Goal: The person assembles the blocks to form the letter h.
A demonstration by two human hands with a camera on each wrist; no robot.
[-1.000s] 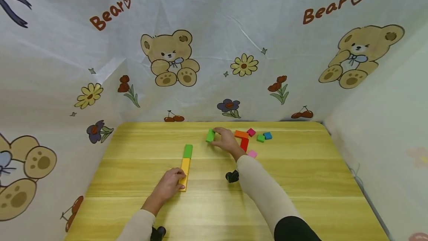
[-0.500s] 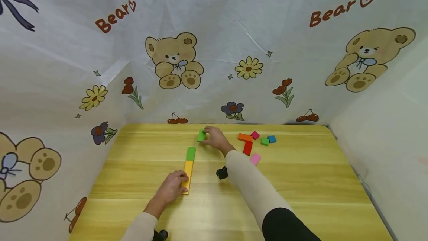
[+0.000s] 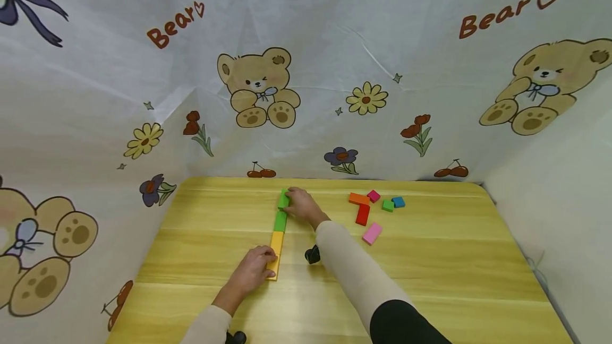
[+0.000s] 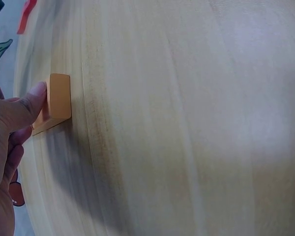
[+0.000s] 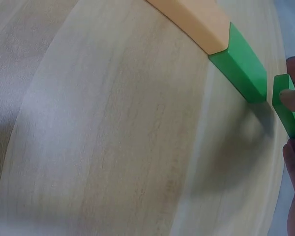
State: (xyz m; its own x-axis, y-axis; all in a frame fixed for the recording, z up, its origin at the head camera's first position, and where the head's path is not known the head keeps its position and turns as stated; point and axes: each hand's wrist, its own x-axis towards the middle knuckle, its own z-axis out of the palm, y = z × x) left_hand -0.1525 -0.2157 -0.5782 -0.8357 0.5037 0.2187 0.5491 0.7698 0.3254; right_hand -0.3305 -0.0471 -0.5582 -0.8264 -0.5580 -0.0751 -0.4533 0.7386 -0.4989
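In the head view a straight row runs away from the front of the table: two yellow blocks, then a green block point(image 3: 280, 221). My left hand point(image 3: 249, 272) grips the nearest yellow block point(image 3: 272, 269), its thumb by the near end; the far yellow block point(image 3: 277, 240) lies beyond the fingers. My right hand point(image 3: 304, 207) pinches another green block point(image 3: 283, 199) at the row's far end. The right wrist view shows a narrow gap between this held green block point(image 5: 284, 110) and the green one point(image 5: 243, 69) in the row. Some fingers are hidden.
Right of the row lie loose blocks: orange point(image 3: 358, 198), red point(image 3: 363, 215), pink point(image 3: 372, 233), magenta point(image 3: 373, 196), a green cube point(image 3: 388, 205) and a blue cube point(image 3: 398, 202). A bear-print cloth point(image 3: 306, 137) rises behind the wooden table point(image 3: 430, 280).
My right hand has carried its green block left, from near the loose blocks to the far end of the row. The left hand keeps its grip on the near yellow block.
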